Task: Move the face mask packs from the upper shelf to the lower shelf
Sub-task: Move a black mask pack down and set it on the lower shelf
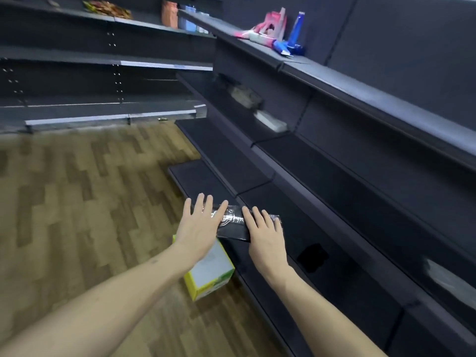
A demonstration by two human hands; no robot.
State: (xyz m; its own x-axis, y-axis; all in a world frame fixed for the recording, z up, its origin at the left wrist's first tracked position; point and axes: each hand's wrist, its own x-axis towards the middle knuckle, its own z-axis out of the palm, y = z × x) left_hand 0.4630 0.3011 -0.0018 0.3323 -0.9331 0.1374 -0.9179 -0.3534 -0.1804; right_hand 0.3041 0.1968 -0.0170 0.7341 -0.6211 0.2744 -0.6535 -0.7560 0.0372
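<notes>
Keep both hands flat – left hand (198, 225) and right hand (265, 235), fingers spread, pressing the black face mask pack (233, 222) at the lower shelf (322, 228) edge – and slide it squarely inward.

Both my arms are showing bare from the bottom edge of the shot up to the fingertips, so no sleeves, no gloves, nothing covering them. My left hand (198, 228) isn't wearing any rings that I can make out, and no watch or band is sitting on that wrist either. Same story with my right hand (265, 238): plain fingers, plain wrist. Nails are looking short and unpainted as far as the blur lets me tell. One small dark mark is showing on my left forearm (154, 261), a bit below the wrist; too tiny to say what it is.
</notes>
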